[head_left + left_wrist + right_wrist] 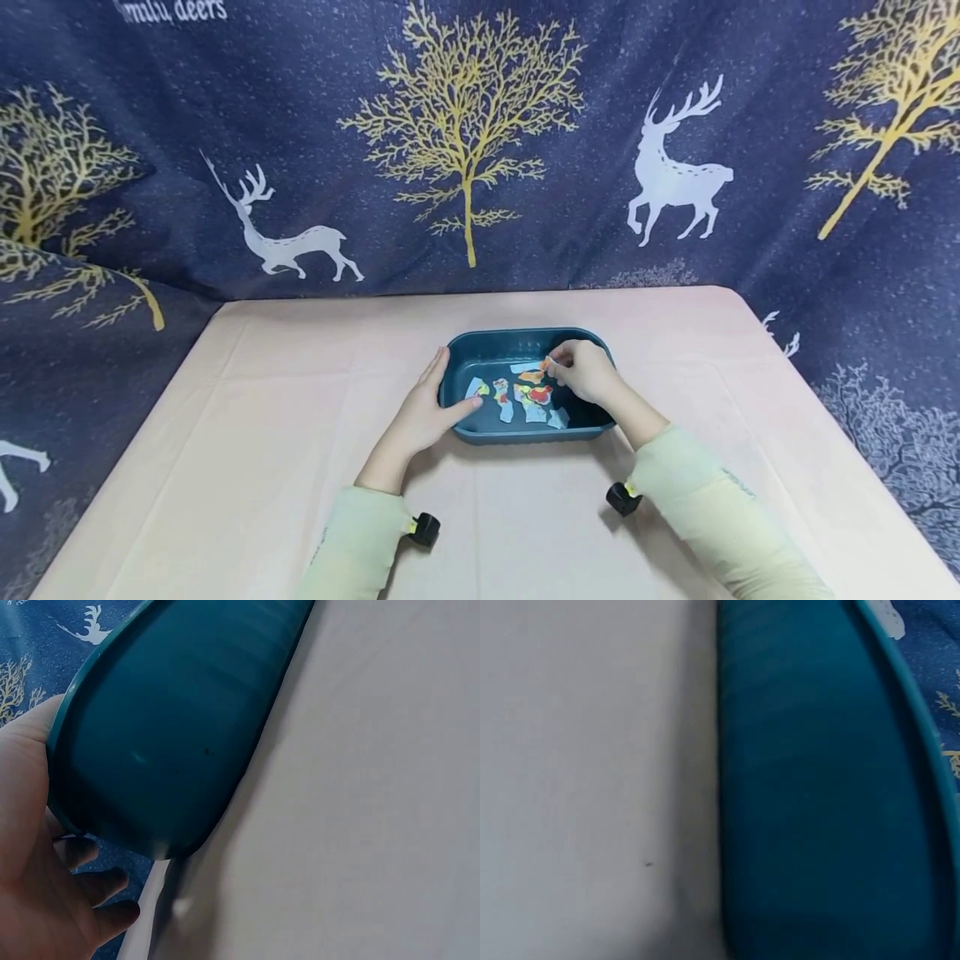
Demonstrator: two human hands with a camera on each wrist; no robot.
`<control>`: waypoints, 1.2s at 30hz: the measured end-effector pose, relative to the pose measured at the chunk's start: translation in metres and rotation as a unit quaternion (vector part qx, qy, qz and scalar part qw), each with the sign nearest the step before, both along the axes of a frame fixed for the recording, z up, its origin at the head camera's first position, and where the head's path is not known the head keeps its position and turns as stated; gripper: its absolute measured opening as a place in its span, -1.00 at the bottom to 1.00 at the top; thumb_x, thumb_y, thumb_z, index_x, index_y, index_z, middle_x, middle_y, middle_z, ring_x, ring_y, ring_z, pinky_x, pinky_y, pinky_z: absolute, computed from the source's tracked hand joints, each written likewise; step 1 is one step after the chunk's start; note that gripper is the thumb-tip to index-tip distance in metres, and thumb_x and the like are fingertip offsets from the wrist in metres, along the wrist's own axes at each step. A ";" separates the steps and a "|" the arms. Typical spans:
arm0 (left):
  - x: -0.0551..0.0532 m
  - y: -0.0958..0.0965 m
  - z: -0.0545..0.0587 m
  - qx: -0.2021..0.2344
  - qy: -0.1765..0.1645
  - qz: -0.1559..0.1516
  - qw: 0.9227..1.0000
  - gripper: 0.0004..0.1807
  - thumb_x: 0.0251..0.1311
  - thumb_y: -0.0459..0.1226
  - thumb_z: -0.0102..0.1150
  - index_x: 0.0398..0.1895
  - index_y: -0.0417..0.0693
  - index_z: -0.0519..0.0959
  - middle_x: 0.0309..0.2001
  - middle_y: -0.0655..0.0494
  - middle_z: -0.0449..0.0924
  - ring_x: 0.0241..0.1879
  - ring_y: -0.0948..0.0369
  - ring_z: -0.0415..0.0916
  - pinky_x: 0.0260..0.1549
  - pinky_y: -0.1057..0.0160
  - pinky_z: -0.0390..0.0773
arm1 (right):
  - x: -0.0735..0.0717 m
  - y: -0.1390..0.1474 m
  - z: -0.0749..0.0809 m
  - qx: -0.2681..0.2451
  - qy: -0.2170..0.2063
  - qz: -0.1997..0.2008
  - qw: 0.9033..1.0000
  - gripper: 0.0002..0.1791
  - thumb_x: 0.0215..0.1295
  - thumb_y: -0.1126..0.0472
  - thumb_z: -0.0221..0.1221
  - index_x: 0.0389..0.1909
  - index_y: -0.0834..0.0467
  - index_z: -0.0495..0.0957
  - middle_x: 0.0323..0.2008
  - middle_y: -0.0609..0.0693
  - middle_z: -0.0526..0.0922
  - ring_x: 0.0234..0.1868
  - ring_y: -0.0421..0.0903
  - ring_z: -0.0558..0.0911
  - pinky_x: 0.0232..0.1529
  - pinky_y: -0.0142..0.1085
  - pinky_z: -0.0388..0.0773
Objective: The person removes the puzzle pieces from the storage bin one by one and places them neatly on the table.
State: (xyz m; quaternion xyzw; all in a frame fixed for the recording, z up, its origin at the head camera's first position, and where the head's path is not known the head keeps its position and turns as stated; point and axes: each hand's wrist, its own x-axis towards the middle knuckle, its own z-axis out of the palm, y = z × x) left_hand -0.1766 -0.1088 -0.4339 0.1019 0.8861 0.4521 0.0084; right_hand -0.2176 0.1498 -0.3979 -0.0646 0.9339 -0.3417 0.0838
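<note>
A dark teal, round-cornered plastic basin (pixel 525 435) stands on the table. On its floor lie several small irregular pieces of printed paper (pixel 534 412), pale blue with red, yellow and orange patches. My left hand (pixel 425 414) holds the basin's left end, the thumb over the rim and the fingers along the outside. The left wrist view shows that hand (pixel 30 832) at the basin's end wall (pixel 165 727). Inside the right part of the basin, my right hand (pixel 588 372) pinches a small orange-and-white paper piece (pixel 547 363). The right wrist view shows only the basin's outer wall (pixel 825 780), not the hand.
A pale pinkish cloth covers the table (pixel 247 467). Behind it hangs a dark blue curtain (pixel 525 250) printed with white deer and golden trees. A small black camera sits at each wrist, the left camera (pixel 425 529) and the right camera (pixel 622 498) both above the cloth.
</note>
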 end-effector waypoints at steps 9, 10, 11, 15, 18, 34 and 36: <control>0.001 0.002 -0.004 0.007 -0.015 0.002 1.000 -0.01 -0.01 0.06 0.20 0.41 0.03 -0.13 0.42 0.08 -0.18 0.38 0.08 -0.20 0.25 -0.07 -0.04 | 0.002 0.010 0.007 -0.102 0.013 0.014 0.995 -0.69 0.23 0.23 0.09 -0.04 0.28 0.50 -0.36 0.13 0.66 -0.38 0.01 0.64 -0.44 -0.29 0.57; 0.002 0.002 -0.004 0.009 -0.017 0.002 1.000 -0.01 -0.01 0.06 0.20 0.41 0.04 -0.13 0.42 0.08 -0.19 0.38 0.08 -0.20 0.25 -0.07 -0.04 | 0.003 0.012 0.007 -0.108 0.015 0.012 0.994 -0.69 0.23 0.23 0.09 -0.04 0.29 0.49 -0.37 0.13 0.65 -0.37 0.02 0.64 -0.42 -0.26 0.58; 0.002 0.003 -0.004 0.010 -0.019 0.003 1.000 -0.01 -0.01 0.06 0.20 0.41 0.05 -0.13 0.42 0.09 -0.19 0.38 0.09 -0.20 0.25 -0.07 -0.04 | 0.004 0.015 0.008 -0.116 0.015 0.008 0.993 -0.69 0.22 0.23 0.10 -0.05 0.29 0.48 -0.36 0.14 0.65 -0.36 0.03 0.64 -0.40 -0.24 0.59; 0.002 0.004 -0.003 0.016 -0.025 0.005 1.000 -0.01 -0.01 0.05 0.21 0.41 0.11 -0.14 0.42 0.10 -0.19 0.38 0.14 -0.22 0.26 -0.05 -0.05 | 0.007 0.024 0.013 -0.151 0.014 -0.003 0.988 -0.71 0.22 0.26 0.09 -0.09 0.34 0.44 -0.34 0.21 0.61 -0.33 0.09 0.64 -0.35 -0.15 0.59; 0.002 0.004 -0.002 0.023 -0.029 0.005 0.999 -0.01 -0.01 0.04 0.22 0.41 0.12 -0.14 0.42 0.08 -0.18 0.38 0.16 -0.22 0.26 -0.04 -0.05 | 0.008 0.032 0.017 -0.170 0.016 -0.012 0.985 -0.73 0.22 0.25 0.10 -0.15 0.37 0.43 -0.32 0.25 0.59 -0.32 0.11 0.64 -0.35 -0.14 0.59; 0.002 0.002 -0.003 0.040 -0.035 0.007 0.999 -0.03 0.01 0.03 0.21 0.41 0.13 -0.15 0.42 0.09 -0.19 0.38 0.13 -0.23 0.26 -0.08 -0.07 | 0.011 0.064 0.022 -0.245 0.022 -0.041 0.968 -0.68 0.24 0.26 0.07 -0.07 0.41 0.43 -0.24 0.26 0.59 -0.35 -0.20 0.64 -0.31 -0.27 0.60; 0.002 0.002 -0.003 0.042 -0.033 0.004 0.999 -0.02 0.00 0.02 0.21 0.41 0.11 -0.15 0.42 0.06 -0.20 0.38 0.13 -0.24 0.26 -0.06 -0.08 | 0.012 0.068 0.021 -0.256 0.021 -0.041 0.965 -0.66 0.25 0.28 0.05 -0.04 0.43 0.41 -0.20 0.29 0.57 -0.34 -0.20 0.64 -0.28 -0.26 0.59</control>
